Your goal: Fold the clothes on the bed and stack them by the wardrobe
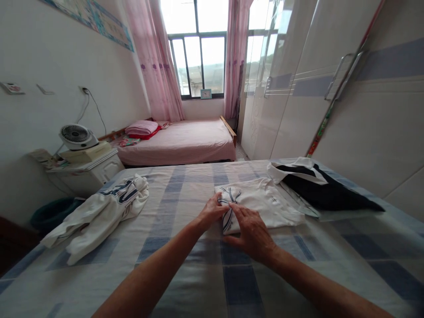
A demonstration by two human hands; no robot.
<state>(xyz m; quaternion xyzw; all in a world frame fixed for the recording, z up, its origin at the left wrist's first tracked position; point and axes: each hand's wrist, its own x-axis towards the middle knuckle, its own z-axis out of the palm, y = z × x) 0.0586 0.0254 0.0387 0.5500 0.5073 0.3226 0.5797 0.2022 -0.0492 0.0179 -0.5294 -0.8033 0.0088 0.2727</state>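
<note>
White shirt (270,201), folded into a flat rectangle, lies on a bed covered with a blue-and-white checked sheet (185,194), directly in front of us, as our two bare hands meet at its left end. Our left hand (212,208) reaches in beside the striped bow design (230,193), its fingers bent at the cloth; whether they pinch the fabric we cannot tell. Our right hand (251,227) rests on the near left part of the shirt, fingers extended over the lower stripes and thumb spread away from them. Just beside the shirt, to the right, we see a black garment with white trim (326,192). Well apart on the left, a white garment with dark lettering (111,207) lies crumpled, its sleeves stretched toward us. Beyond, a fan (76,135) stands on a box (86,153) by the wall, a second bed (192,139) in pink sits below a window (213,66) framed by pink curtains (154,57), and a glossy wardrobe (288,110) lines the right side.
</note>
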